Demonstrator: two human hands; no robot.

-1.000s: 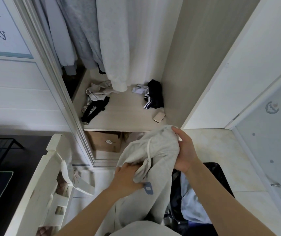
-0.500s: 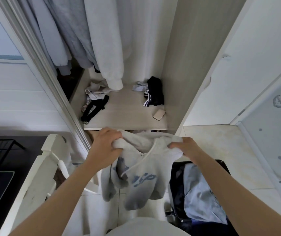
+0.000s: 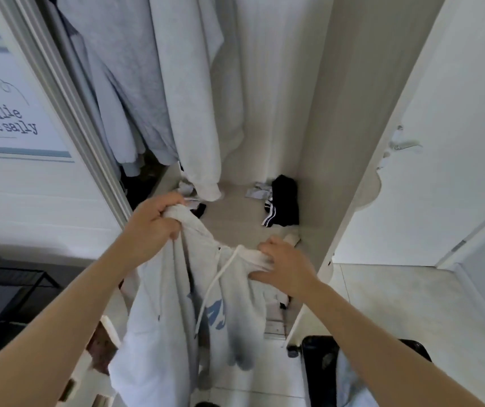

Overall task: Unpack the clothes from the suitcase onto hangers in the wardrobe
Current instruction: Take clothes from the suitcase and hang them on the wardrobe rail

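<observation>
The grey hoodie [image 3: 176, 304] is held up in front of the wardrobe [image 3: 338, 142], its top gripped by the left hand [image 3: 154, 224] and the right hand [image 3: 285, 265]; it should be spread wide for a hanger

Blue chest print on the pale grey hooded sweatshirt [image 3: 173, 304] is creased into folds and unreadable; its lower hem is blurred. Fingertips of the left hand [image 3: 153, 227] are buried in bunched fabric. Fingertips of the right hand [image 3: 285, 262] are blurred where they pinch the collar edge. A small tan flat object [image 3: 292, 239] just above that hand is mostly hidden; kind unclear.

Lower right: black hard-shell suitcase [image 3: 314, 365] is cut by the bottom edge and crossed by the right forearm; the pale blue cloth [image 3: 350, 386] inside is only partly seen.

Top: hanging grey garments [image 3: 135, 69] run off the frame.

Lower left: white wooden chair [image 3: 107, 326] is largely behind the sweatshirt and left forearm.
</observation>
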